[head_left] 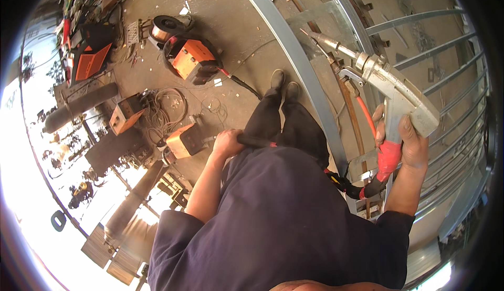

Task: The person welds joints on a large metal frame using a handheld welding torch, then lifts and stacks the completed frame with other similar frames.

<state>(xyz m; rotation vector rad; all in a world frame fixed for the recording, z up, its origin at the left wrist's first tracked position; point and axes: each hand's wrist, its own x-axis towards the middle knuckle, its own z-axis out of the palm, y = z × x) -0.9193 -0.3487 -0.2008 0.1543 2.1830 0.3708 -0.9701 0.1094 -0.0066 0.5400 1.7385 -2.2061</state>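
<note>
My right hand [412, 141] is wrapped round the red-taped grip of a metallic handheld welding gun [394, 86]. Its copper-coloured nozzle points away to the upper left, over the metal frame. An orange-red hose [366, 113] runs along the gun. From the bottom of the grip, a thick black cable [374, 188] bends back toward my waist. At my left hip, my left hand [227, 144] is closed on a black cable [254, 141] that passes in front of my thighs. Part of that cable is hidden by my shirt.
A galvanized metal frame [294, 49] with curved bars stands to my right, close to my legs. An orange and black machine [194, 60] with a wire spool [168, 27] sits ahead on the left. Coiled hoses [170, 107], orange-cased units and gas cylinders [81, 107] lie or stand at left.
</note>
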